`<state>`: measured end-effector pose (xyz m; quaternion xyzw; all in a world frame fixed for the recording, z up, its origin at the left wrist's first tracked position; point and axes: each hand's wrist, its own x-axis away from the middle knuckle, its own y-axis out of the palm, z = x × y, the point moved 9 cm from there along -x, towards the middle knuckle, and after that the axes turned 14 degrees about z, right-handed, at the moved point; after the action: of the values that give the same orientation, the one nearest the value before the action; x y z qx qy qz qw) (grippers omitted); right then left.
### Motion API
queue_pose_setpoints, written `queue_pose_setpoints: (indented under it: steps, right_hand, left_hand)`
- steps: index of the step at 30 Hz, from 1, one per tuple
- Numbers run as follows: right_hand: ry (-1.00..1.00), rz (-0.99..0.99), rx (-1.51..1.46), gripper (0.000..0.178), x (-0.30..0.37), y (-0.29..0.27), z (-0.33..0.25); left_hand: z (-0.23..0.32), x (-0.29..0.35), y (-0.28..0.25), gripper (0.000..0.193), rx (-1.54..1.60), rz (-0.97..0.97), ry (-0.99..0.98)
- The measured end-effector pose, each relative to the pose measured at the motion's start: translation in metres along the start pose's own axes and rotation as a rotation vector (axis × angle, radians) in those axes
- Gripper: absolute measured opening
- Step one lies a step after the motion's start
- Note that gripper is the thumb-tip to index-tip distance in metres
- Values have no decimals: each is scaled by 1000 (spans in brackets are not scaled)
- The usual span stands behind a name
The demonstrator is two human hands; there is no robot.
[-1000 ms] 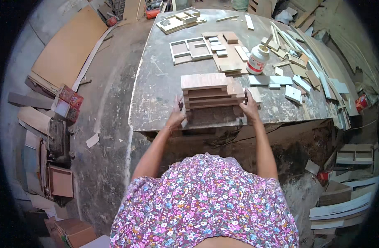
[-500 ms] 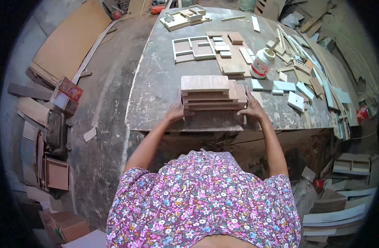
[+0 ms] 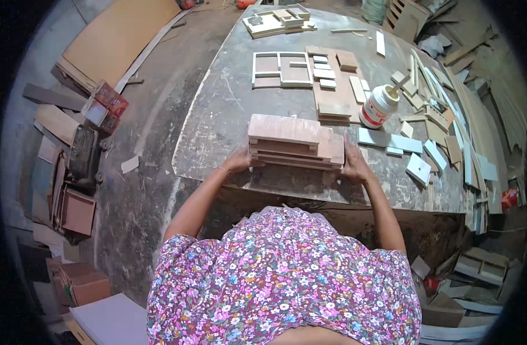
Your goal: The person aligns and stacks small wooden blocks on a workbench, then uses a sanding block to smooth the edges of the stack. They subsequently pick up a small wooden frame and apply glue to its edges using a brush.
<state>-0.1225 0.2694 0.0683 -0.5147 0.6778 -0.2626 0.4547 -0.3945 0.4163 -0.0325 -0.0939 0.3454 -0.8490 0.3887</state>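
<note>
- My left hand [image 3: 238,160] is closed against the left end of the stepped wooden piece [image 3: 283,129], thumb toward me; my right hand [image 3: 356,164] is curved round its right end, so I'm holding it between both.
- The piece sits at the middle of the picture, by the near edge of the table [image 3: 211,132].
- Its long axis runs left to right, dipping slightly toward the right. The thick pale top board lies to the left, the lower layers step out to the right, and the dark slots face me.
- Right of centre, a white jar [image 3: 380,108] with a red label stands open, a stick [image 3: 400,84] in it leaning to the upper right; I can't see how full it is.
- At upper centre lies a compartmented tray [image 3: 267,54], pale walls splitting it into unequal sections.
- Just beside it, a brown board [image 3: 335,96] carries small white blocks [image 3: 324,74].
</note>
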Motion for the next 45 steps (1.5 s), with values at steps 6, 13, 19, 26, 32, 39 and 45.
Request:
queue_pose_setpoints:
  steps: [6,13,19,26,32,39,45]
  right_hand:
    - [75,-111,-18,129,11,10,21]
    - [173,13,-208,122,-7,-56,-16]
    - [13,106,-260,106,-45,-50,-65]
    - [49,46,-245,109,-58,-31,-72]
    - [-48,108,-275,107,-61,-28,-78]
    - [-7,14,-311,112,-62,-20,-73]
    - [-38,14,-303,109,-65,-21,-76]
  left_hand:
    - [55,3,-20,51,23,-40,-48]
    - [72,12,-73,128,179,-69,-290]
    - [99,-12,-83,128,525,41,-225]
    - [111,-21,-81,123,432,105,-234]
    - [101,-25,-80,118,429,115,-217]
    - [91,-23,-80,124,439,90,-244]
    - [101,-23,-83,125,433,47,-237]
